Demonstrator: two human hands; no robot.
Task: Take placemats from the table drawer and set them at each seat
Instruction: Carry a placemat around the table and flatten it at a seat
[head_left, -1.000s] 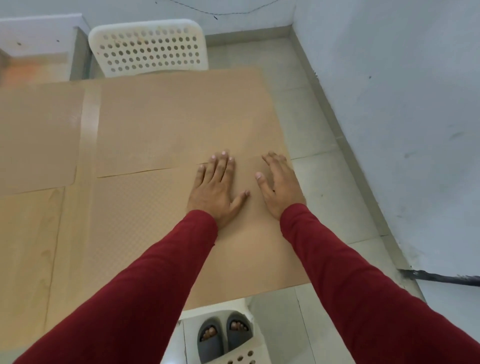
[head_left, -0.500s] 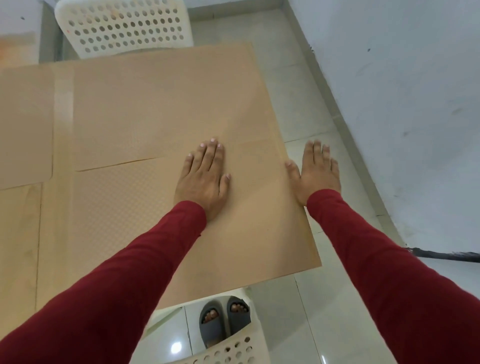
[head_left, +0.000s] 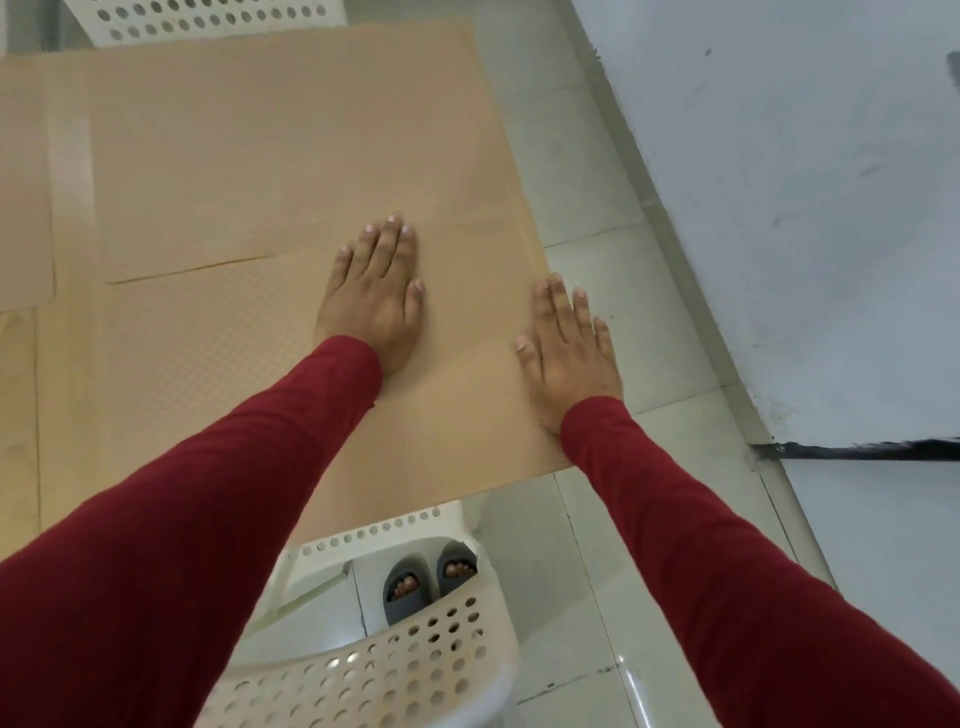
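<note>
A tan textured placemat (head_left: 218, 353) lies flat at the near right seat of the table (head_left: 21, 415). My left hand (head_left: 376, 296) presses flat on it, fingers straight. My right hand (head_left: 569, 353) lies flat at the mat's right edge, its outer fingers past the table side. A second tan placemat (head_left: 291, 156) lies beyond it at the far seat, and part of a third placemat (head_left: 23, 182) shows at the left.
A white perforated chair (head_left: 395, 670) stands below me at the near seat, my sandalled feet showing through it. Another white chair (head_left: 208, 21) stands at the far side. A pale wall (head_left: 779, 208) runs close along the right, over a tiled floor.
My right hand has slid right across the near placemat to its right edge and slightly back. My left hand has stayed pressed on the mat. The view has tilted down.
</note>
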